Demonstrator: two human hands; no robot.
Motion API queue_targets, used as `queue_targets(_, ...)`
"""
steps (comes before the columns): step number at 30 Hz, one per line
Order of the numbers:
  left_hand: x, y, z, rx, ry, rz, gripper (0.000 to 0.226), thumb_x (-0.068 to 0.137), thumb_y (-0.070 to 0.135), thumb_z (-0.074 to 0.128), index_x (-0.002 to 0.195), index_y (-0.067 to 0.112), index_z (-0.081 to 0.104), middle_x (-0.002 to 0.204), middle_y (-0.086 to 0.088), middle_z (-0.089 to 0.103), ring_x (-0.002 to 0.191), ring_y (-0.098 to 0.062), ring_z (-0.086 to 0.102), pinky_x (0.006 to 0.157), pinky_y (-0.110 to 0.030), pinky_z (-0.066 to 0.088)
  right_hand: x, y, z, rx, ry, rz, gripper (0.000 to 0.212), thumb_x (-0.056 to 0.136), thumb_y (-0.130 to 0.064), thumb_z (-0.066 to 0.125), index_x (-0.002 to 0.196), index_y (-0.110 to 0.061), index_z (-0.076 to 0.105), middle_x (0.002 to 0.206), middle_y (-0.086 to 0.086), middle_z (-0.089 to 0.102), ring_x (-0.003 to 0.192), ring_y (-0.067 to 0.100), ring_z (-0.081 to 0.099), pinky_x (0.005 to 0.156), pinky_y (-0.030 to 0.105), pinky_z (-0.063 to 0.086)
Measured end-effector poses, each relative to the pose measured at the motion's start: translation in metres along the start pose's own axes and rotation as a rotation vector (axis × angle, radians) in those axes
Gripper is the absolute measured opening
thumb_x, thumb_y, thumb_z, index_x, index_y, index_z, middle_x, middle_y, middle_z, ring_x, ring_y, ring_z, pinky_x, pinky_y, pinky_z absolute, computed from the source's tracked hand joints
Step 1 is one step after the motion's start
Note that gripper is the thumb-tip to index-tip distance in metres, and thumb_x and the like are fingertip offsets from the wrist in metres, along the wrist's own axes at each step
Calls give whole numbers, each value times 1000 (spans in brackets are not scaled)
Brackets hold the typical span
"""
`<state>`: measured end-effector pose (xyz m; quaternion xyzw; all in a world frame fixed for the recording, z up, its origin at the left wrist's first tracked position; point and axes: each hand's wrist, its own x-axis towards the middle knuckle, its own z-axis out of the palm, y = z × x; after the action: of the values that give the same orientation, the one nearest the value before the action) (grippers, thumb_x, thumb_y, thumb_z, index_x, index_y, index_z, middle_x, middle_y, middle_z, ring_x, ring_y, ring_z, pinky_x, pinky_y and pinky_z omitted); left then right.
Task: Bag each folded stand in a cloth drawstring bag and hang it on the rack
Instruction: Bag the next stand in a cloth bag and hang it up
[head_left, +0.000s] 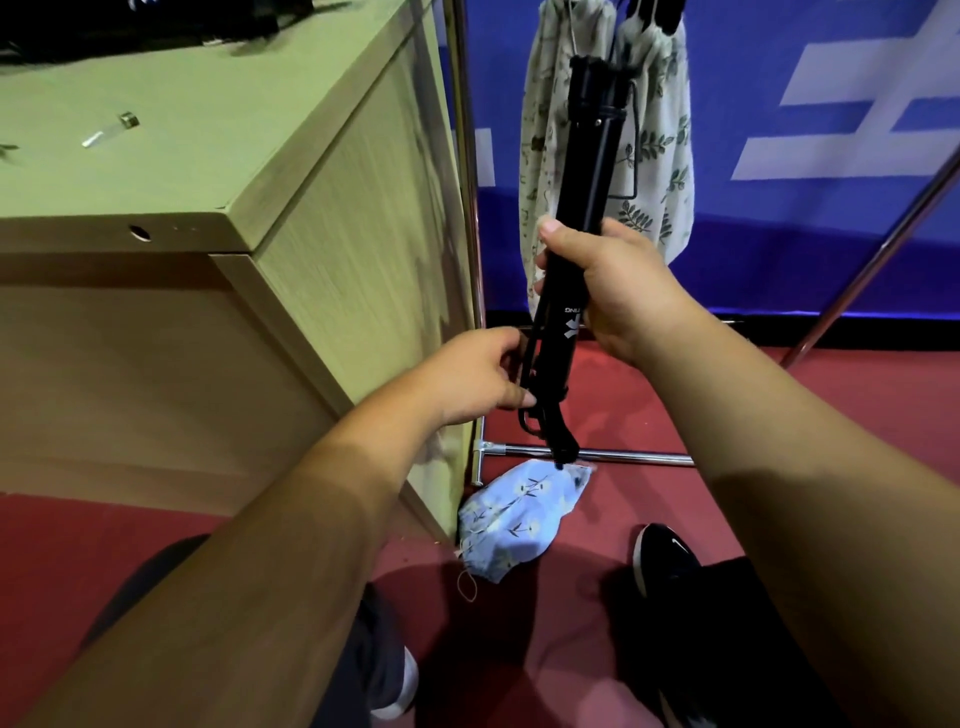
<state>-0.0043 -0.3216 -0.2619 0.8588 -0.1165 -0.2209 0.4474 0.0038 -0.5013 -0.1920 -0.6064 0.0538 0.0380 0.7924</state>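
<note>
Only white letters "NG" readable, beside a white logo, on the black stand (589, 135); large white strokes on the blue banner (831, 234), cut off.

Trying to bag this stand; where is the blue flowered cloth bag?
The blue flowered bag lies on the red floor, low centre of the head view, against the corner of the wooden cabinet, beside the rack's base bar.

black folded stand (587, 171) upright; blue bag (514, 519) floored.
</note>
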Motion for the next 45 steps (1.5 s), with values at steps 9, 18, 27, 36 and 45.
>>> queue_targets(9,-11,-1,-12,18,-93,-10,39,77,3,91,106,6,65,79,2,68,73,-15,62,75,-43,61,1,3,13,-22,-13,-31,24,87,-11,82,103,-13,65,72,5,61,66,25,58,66,42,51)
queue_targets(18,-23,0,-11,51,-126,7,35,78,9,93,98,18,65,83,-1,66,61,-11,65,53,-25,50,-9,0,22,26,-27,-7,20,90,-2,66,105,-13,60,76,10,53,59,23,52,64,41,48)
queue_targets(27,-29,0,-3,294,-148,141,60,74,35,95,128,27,68,117,16,72,111,-3,66,101,-28,51,-20,-2,15,26,-76,4,23,87,-4,63,108,-13,56,78,11,52,60,24,50,64,42,47)
queue_targets(36,-22,8,16,326,-145,142,49,91,18,83,131,17,54,114,16,67,110,-8,65,89,-12,47,-21,-8,4,76,-38,-15,22,85,-1,55,103,-14,52,68,6,47,55,23,46,61,38,45)
queue_targets(45,-16,17,27,411,-87,138,41,91,27,83,102,26,44,90,19,54,79,5,55,62,-5,38,-18,-10,-12,-10,31,-9,20,86,-9,66,104,-12,59,81,5,60,70,21,63,71,46,58)
